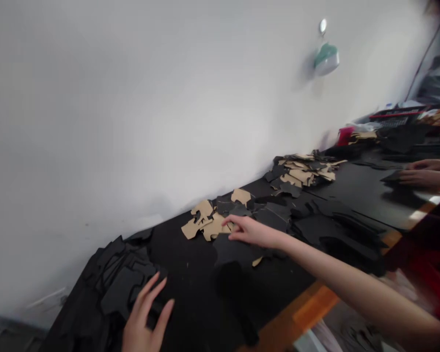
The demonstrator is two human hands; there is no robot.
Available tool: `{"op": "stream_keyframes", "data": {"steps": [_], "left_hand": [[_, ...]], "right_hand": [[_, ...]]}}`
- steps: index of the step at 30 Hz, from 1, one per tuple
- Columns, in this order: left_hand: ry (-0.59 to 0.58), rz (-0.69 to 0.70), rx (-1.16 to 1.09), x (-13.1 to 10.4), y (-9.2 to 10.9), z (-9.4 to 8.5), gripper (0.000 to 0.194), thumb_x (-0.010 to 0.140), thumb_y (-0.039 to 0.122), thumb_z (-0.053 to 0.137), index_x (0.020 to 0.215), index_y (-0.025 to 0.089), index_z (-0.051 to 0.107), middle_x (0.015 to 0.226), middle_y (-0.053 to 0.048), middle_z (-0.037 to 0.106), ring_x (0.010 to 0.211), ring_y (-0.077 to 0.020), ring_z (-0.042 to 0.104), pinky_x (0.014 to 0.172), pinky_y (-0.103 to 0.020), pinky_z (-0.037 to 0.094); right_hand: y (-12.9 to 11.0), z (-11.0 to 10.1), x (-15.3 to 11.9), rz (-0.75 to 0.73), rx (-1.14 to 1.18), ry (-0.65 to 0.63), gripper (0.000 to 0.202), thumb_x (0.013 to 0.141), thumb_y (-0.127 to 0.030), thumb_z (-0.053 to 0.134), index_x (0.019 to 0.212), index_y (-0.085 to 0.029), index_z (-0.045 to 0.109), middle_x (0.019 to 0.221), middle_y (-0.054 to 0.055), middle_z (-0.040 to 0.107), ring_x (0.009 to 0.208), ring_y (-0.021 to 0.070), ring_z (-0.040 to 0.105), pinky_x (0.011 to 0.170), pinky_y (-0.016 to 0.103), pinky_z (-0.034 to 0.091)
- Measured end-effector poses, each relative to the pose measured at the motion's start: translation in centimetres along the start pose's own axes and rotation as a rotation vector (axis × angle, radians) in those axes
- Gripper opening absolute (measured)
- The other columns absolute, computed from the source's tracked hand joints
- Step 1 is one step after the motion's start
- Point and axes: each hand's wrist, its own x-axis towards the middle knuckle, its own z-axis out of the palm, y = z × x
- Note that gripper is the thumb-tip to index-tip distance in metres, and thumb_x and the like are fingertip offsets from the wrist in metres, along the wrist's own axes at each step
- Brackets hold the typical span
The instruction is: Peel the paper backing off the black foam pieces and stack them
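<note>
My left hand [146, 313] is in the lower left, fingers and thumb spread, beside a heap of flat black cut pieces [122, 288]. It holds nothing that I can see. Further right, my right hand [251, 231] reaches across the black table, its forefinger and thumb apart at a small pile of tan cut pieces [213, 226]. The fingertips are at the edge of this pile; whether they press on a piece is hard to make out. Flat black pieces [273, 215] lie just beyond that hand, and a small tan scrap [257, 262] is below it.
A bigger mixed pile of tan and black pieces [300, 173] sits against the white wall [168, 107]. At the right, another person's hands [425, 173] rest on dark material. The table has an orange-brown front edge [311, 305]. A green-and-white object [327, 59] hangs on the wall.
</note>
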Motion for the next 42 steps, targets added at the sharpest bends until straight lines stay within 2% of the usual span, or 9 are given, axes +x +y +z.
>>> {"op": "stream_keyframes", "data": {"steps": [2, 4, 6, 8, 12, 15, 21, 34, 42], "left_hand": [[-0.117, 0.071, -0.124, 1.3, 4.6, 1.5, 0.053, 0.078, 0.038, 0.064, 0.129, 0.029, 0.051, 0.138, -0.007, 0.05, 0.125, -0.0279, 0.049, 0.098, -0.041, 0.046], [-0.297, 0.129, -0.265, 2.5, 8.7, 3.5, 0.076, 0.067, 0.034, 0.076, 0.135, 0.027, 0.043, 0.134, -0.008, 0.053, 0.121, -0.0273, 0.052, 0.1, -0.041, 0.044], [-0.504, 0.098, -0.392, 3.3, 11.6, 5.3, 0.083, 0.063, 0.026, 0.079, 0.137, 0.027, 0.041, 0.109, -0.005, 0.068, 0.098, -0.0224, 0.064, 0.091, -0.036, 0.049], [-0.579, 0.041, -0.459, 3.7, 13.2, 6.5, 0.077, 0.065, 0.022, 0.077, 0.135, 0.026, 0.045, 0.089, 0.0, 0.071, 0.084, -0.0192, 0.067, 0.086, -0.033, 0.05], [-0.652, -0.046, -0.562, 3.9, 13.8, 7.3, 0.039, 0.072, 0.031, 0.072, 0.11, 0.022, 0.068, 0.09, -0.003, 0.074, 0.084, -0.02, 0.067, 0.082, -0.03, 0.05], [-0.741, -0.067, -0.597, 3.4, 13.9, 7.6, 0.021, 0.074, 0.035, 0.069, 0.085, 0.018, 0.075, 0.085, -0.005, 0.075, 0.081, -0.0211, 0.067, 0.074, -0.027, 0.05], [-0.745, -0.018, -0.56, 2.5, 14.8, 7.9, 0.021, 0.072, 0.037, 0.071, 0.082, 0.019, 0.076, 0.08, -0.004, 0.074, 0.078, -0.0205, 0.067, 0.07, -0.026, 0.049], [-0.741, 0.128, -0.563, 2.0, 15.5, 7.1, 0.013, 0.074, 0.033, 0.072, 0.079, 0.022, 0.076, 0.078, -0.003, 0.072, 0.074, -0.0177, 0.066, 0.068, -0.025, 0.048], [-0.73, 0.508, -0.627, 0.8, 15.4, 5.9, 0.011, 0.073, 0.03, 0.075, 0.081, 0.022, 0.073, 0.07, -0.002, 0.069, 0.07, -0.0144, 0.06, 0.067, -0.024, 0.047]], "right_hand": [[-2.2, 2.1, -2.7, -0.01, 0.183, -0.104, 0.025, 0.079, -0.025, 0.065, 0.101, -0.019, 0.053, 0.059, -0.009, 0.056, 0.052, 0.0087, 0.049, 0.05, 0.018, 0.036], [-3.8, 3.5, -5.0, -0.007, 0.282, -0.107, 0.021, 0.077, -0.023, 0.068, 0.09, -0.019, 0.051, 0.061, -0.009, 0.054, 0.055, 0.0081, 0.047, 0.051, 0.018, 0.034], [-4.4, 3.9, -7.1, 0.031, 0.376, -0.063, 0.019, 0.078, -0.027, 0.067, 0.088, -0.02, 0.051, 0.065, -0.007, 0.057, 0.058, 0.0085, 0.05, 0.054, 0.019, 0.036], [-4.1, 3.7, -9.1, 0.144, 0.545, 0.026, 0.021, 0.084, -0.036, 0.061, 0.095, -0.02, 0.053, 0.072, -0.004, 0.062, 0.063, 0.0101, 0.055, 0.057, 0.021, 0.042], [-2.3, 3.3, -12.9, 0.39, 0.841, 0.208, 0.043, 0.084, -0.054, 0.055, 0.102, -0.016, 0.06, 0.091, 0.007, 0.067, 0.079, 0.0172, 0.066, 0.069, 0.03, 0.054], [-1.8, 3.8, -14.7, 0.414, 0.869, 0.24, 0.046, 0.078, -0.055, 0.062, 0.095, -0.013, 0.066, 0.087, 0.009, 0.07, 0.078, 0.0197, 0.069, 0.07, 0.032, 0.056], [-2.1, 4.3, -15.4, 0.418, 0.847, 0.215, 0.043, 0.076, -0.055, 0.065, 0.086, -0.013, 0.07, 0.068, 0.004, 0.07, 0.066, 0.0183, 0.068, 0.065, 0.03, 0.056], [-2.3, 4.4, -15.8, 0.359, 0.812, 0.149, 0.031, 0.082, -0.047, 0.06, 0.078, -0.016, 0.061, 0.065, 0.0, 0.064, 0.062, 0.013, 0.062, 0.06, 0.023, 0.047], [-3.5, 5.8, -16.1, 0.437, 1.032, -0.028, 0.046, 0.07, -0.061, 0.066, 0.072, -0.016, 0.054, 0.058, -0.005, 0.05, 0.049, 0.0065, 0.043, 0.047, 0.018, 0.033]]}}
